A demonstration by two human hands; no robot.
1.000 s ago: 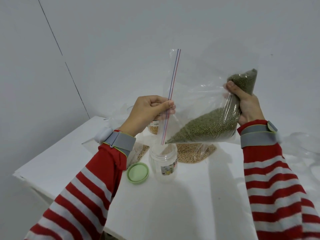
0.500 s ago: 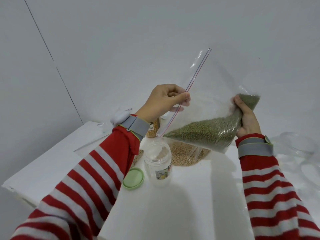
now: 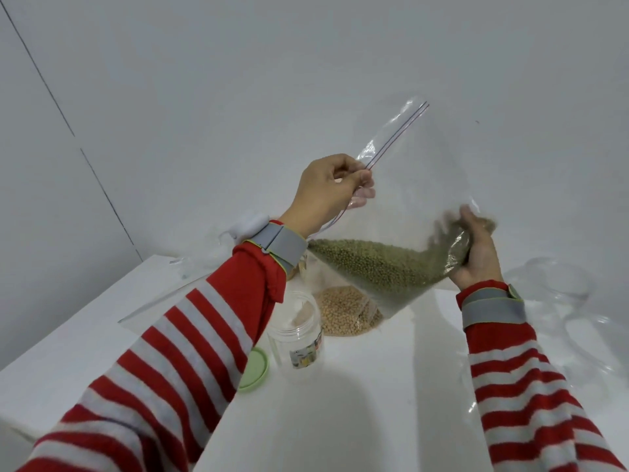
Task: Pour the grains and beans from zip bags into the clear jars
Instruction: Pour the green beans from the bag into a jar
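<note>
I hold a clear zip bag (image 3: 418,185) of green mung beans (image 3: 384,264) in the air above the white table (image 3: 357,403). My left hand (image 3: 326,192) pinches the bag's zip edge, which slants up to the right. My right hand (image 3: 476,250) grips the bag's bottom corner, blurred by motion. The beans lie in the lower part of the bag, spread towards the zip end. Below stands an open clear jar (image 3: 296,332) with nothing visible inside, partly hidden by my left sleeve. Its green lid (image 3: 255,367) lies beside it on the left.
A bag of yellow soybeans (image 3: 347,315) lies behind the jar. Another jar with tan grain (image 3: 301,267) is mostly hidden by my left wrist. Empty clear bags (image 3: 558,284) lie at the right, more plastic at the back left. A wall stands close behind.
The bag has tilted so the zip edge slants further right and the bottom corner has sunk. The beans have slid towards the zip end. My right hand has moved lower.
</note>
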